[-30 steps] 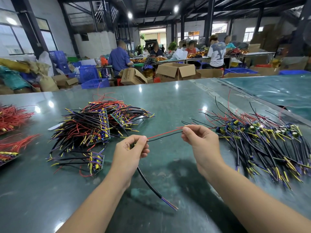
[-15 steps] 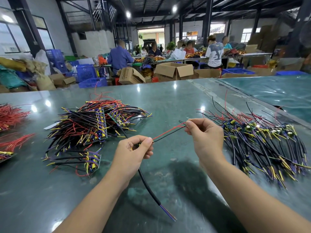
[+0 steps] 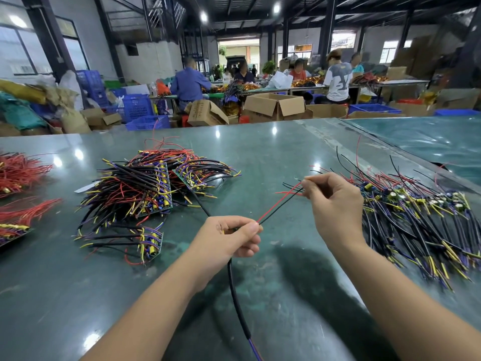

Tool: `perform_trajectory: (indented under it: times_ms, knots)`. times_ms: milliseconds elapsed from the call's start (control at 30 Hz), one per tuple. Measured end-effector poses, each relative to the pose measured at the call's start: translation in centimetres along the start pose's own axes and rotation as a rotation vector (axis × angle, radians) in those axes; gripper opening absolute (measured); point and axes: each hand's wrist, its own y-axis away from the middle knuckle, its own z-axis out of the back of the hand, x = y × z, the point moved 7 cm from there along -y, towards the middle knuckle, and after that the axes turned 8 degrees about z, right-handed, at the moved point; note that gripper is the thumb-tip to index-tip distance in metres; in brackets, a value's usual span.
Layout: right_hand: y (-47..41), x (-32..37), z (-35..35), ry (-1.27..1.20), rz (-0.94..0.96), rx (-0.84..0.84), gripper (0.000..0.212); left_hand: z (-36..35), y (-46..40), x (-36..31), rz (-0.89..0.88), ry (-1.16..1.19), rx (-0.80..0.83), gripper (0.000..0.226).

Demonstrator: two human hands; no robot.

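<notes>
My left hand grips one wire assembly above the green table. A thick black sleeved cable hangs from under that hand and ends in purple and red leads near the frame's bottom. A thin red wire and a thin black wire run up and to the right from my left fingertips. My right hand pinches their far ends between thumb and fingers. What sits inside my left fist is hidden.
A pile of small circuit boards with black, red and yellow wires lies to the left. A spread of similar wired parts lies to the right. Red wire bundles sit at the far left. Cardboard boxes and people working stand beyond the table.
My right hand has lifted and moved up and right, drawing the red and black wires tauter and steeper. My left hand has shifted slightly right, keeping its grip.
</notes>
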Motion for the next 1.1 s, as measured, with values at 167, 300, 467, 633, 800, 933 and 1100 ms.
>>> perform_trajectory:
  times_ms: [167, 300, 467, 633, 800, 933, 1100]
  knots:
    - [0.0, -0.3, -0.3, 0.064, -0.007, 0.065, 0.021, -0.7, 0.5, 0.4, 0.105, 0.053, 0.148, 0.015]
    - [-0.2, -0.4, -0.1, 0.082, -0.019, 0.059, 0.019, -1.4, 0.7, 0.5, 0.127, 0.081, 0.200, 0.021]
    - [0.0, -0.9, 0.0, 0.124, -0.067, 0.059, 0.010, -0.5, 0.1, 0.6, 0.108, 0.167, 0.062, 0.026]
    - [0.0, -1.4, 0.0, 0.140, -0.119, 0.079, 0.016, -0.2, -0.1, 0.7, 0.102, 0.164, 0.000, 0.020]
    - [-0.2, -1.6, -0.6, 0.177, -0.105, 0.133, 0.017, 0.5, -0.1, 0.8, 0.088, 0.208, -0.114, 0.021]
    - [-0.3, -2.2, -0.4, 0.127, -0.132, 0.127, 0.018, -0.6, 0.1, 1.4, 0.154, 0.181, -0.020, 0.021]
    - [0.2, -3.2, -0.3, -0.072, -0.244, 0.083, 0.013, -1.1, 0.3, 1.5, 0.218, 0.178, 0.144, 0.020]
